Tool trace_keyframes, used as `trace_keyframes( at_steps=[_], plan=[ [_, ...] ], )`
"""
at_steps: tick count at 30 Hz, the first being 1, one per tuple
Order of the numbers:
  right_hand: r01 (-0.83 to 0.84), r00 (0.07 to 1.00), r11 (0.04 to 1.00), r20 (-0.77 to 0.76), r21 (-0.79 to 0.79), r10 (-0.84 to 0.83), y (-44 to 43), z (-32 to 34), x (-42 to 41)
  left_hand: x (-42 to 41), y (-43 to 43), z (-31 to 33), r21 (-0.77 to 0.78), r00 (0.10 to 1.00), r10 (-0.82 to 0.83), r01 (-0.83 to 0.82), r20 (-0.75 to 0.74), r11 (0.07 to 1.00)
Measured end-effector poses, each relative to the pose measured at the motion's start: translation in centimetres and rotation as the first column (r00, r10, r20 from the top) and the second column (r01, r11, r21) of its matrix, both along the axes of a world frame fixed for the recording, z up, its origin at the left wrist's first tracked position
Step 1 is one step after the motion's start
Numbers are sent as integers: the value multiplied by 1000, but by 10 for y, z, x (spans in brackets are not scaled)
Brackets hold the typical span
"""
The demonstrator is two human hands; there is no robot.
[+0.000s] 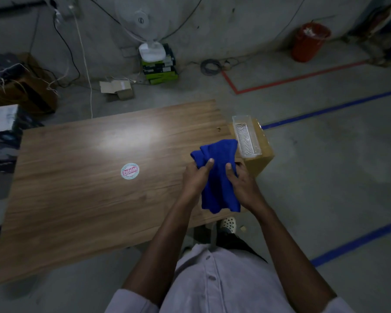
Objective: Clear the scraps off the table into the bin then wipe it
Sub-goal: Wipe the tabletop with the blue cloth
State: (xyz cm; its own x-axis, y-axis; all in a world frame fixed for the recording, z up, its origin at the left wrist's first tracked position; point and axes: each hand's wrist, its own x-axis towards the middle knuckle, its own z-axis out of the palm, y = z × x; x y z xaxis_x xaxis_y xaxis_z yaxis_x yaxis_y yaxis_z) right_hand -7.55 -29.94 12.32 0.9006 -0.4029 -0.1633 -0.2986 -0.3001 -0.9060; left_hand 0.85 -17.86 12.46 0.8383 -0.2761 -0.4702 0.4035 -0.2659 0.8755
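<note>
L hand, R hand grip cloth, prob. midair.

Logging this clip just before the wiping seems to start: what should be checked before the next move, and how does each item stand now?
1. Cloth secured: the left hand and the right hand both grip the blue cloth. Ok.
2. Cloth ready to wipe: it is bunched, not spread flat. Not ok.
3. Scraps gone: small specks sit near the far right edge of the wooden table; scraps or marks, cannot tell.
4. Round sticker in the wipe path: stuck down or loose, cannot tell.
5. Clear tray is off the tabletop, on the cardboard box. Ok.
</note>
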Motion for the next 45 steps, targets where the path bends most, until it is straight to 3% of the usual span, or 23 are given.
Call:
trace_keyframes(
  at_steps=[5,10,12,14,15,16,18,20,22,24,27,30,32,34,38,40,42,44,45],
  plan=[
    [218,971,939,38,267,-237,-8,1,-2,8,9,-6,87,997,72,-73,17,994],
    [89,981,955,142,283,-133,8,-1,-4,4,7,-10,53,998,43,-45,44,998],
    [-64,989,990,141,128,46,30,-4,-1,-10,-8,-10,-42,999,34,-36,-42,998],
    [-200,978,979,49,-48,202,49,-12,1,-31,-15,-2,-193,949,47,-111,-311,975],
    [-226,974,974,14,-31,226,53,-15,1,-35,-7,-9,-205,924,77,-163,-375,965],
    [-257,966,966,-18,-2,257,52,-20,1,-35,-4,-8,-243,906,-26,-86,-421,966],
    [-300,953,951,-73,-69,295,42,-20,-1,-16,0,-10,-317,903,-27,-122,-429,941],
    [-278,960,915,-46,-292,277,28,-25,-2,5,16,-10,-393,895,-40,-154,-444,906],
    [-222,966,848,10,-481,258,20,-30,-2,3,15,-11,-434,901,-126,-74,-415,898],
    [-177,969,808,42,-561,242,22,-41,-1,-7,4,-5,-435,912,-175,-3,-371,901],
    [-92,979,903,128,-419,159,27,-56,-4,-11,-7,-4,-425,911,-190,18,-367,905],
    [-9,996,972,79,-234,28,23,-73,-8,-10,-9,-16,-411,857,-222,13,-465,911],
    [116,993,992,6,-51,-116,24,-81,-9,-10,-9,-29,-353,820,-237,46,-521,935],
    [305,952,941,-60,145,-299,24,-89,-8,-13,-13,-43,-268,806,-210,66,-554,961],
    [611,763,610,-170,504,-624,-8,-100,-4,-12,-25,-52,-255,864,-188,71,-468,964],
    [646,729,584,-172,491,-662,-22,-95,-10,-16,-29,-58,-200,914,-166,96,-371,975],
    [660,728,638,-128,397,-674,-36,-91,-17,-18,-29,-83,82,973,-211,219,-94,972],
    [635,764,740,-37,220,-645,-48,-93,-21,-19,-22,-113,417,903,-400,308,154,855],
    [611,790,785,-11,102,-614,-54,-99,-22,-18,-21,-129,525,851,-493,340,182,780]
  ],
)
